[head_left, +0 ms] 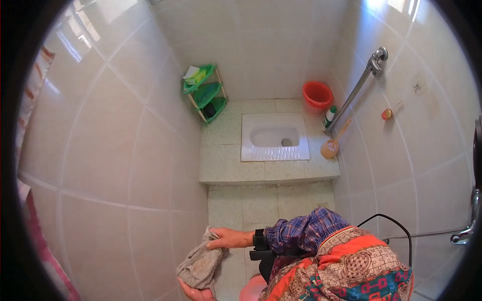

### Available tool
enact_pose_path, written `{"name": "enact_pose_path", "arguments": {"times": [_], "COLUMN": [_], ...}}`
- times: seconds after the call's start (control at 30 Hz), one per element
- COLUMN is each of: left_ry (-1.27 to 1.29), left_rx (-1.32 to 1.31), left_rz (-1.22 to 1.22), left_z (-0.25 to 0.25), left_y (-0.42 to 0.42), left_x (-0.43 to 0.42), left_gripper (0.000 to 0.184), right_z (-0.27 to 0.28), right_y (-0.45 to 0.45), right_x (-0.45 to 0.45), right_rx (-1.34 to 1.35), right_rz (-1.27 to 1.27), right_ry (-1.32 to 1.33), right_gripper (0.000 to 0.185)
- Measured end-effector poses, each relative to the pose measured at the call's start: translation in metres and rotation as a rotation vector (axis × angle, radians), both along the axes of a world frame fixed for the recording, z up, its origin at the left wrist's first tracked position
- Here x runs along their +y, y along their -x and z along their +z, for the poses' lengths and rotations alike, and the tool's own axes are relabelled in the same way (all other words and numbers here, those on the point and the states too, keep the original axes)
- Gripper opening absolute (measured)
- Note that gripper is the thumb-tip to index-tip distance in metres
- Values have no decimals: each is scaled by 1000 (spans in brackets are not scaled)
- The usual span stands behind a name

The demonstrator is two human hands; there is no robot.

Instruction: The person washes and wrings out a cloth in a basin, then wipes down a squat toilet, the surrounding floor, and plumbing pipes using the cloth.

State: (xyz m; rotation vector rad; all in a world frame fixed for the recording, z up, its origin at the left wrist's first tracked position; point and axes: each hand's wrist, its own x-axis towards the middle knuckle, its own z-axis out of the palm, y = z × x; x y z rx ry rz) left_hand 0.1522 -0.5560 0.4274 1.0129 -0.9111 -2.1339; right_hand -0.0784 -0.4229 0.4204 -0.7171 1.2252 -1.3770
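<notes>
Cloth (201, 263): between hands, near tiled wall (100, 160); probably light, limp, not fragile.
Right hand (226, 238): gripping upper end.
Left hand (197, 292): touching lower edge, finger closure unclear.
Best hold: bunched folds, both ends.

A person's right arm (301, 232), in a plaid sleeve, stretches across the body, nearly level, a dark band around the wrist (260, 240). The right hand (223, 238) closes in a grip, fingers bent. Lower down, the left hand (197, 292) is turned partly upward, its forearm cut off by the view's edge.
</notes>
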Motion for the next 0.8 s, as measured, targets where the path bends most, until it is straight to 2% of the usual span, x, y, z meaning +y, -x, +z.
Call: {"name": "enact_pose_path", "arguments": {"times": [0.1, 0.2, 0.3, 0.4, 0.5, 0.6, 0.7, 0.8], "left_ry": [-95, 459, 3, 148, 47, -40, 21, 150], "left_rx": [-150, -384, -279, -343, -244, -121, -223, -337], "left_rz": [216, -13, 156, -30, 28, 98, 128, 41], "left_z": [20, 25, 21, -1, 4, 11, 35, 28], "left_y": [-4, -19, -29, -59, -65, -56, -13, 23], "left_x": [3, 26, 20, 19, 9, 10, 25, 25], "left_gripper": [44, 46, 47, 42, 49, 57, 58, 57], "right_z": [-12, -13, 7, 10, -28, -81, -112, -131], "right_y": [-15, -26, -32, -55, -59, -66, -76, -74], "right_x": [-3, 5, 15, 16, 14, 25, 36, 41], "right_rx": [-392, -603, -932, -851, -647, -742, -214, -326], "right_rz": [-79, -92, 41, 45, 44, -148, -181, -210], "right_ry": [33, -20, -74, 168, 93, -324, -525, -325], "right_gripper": [42, 43, 44, 43, 42, 40, 39, 37]}}
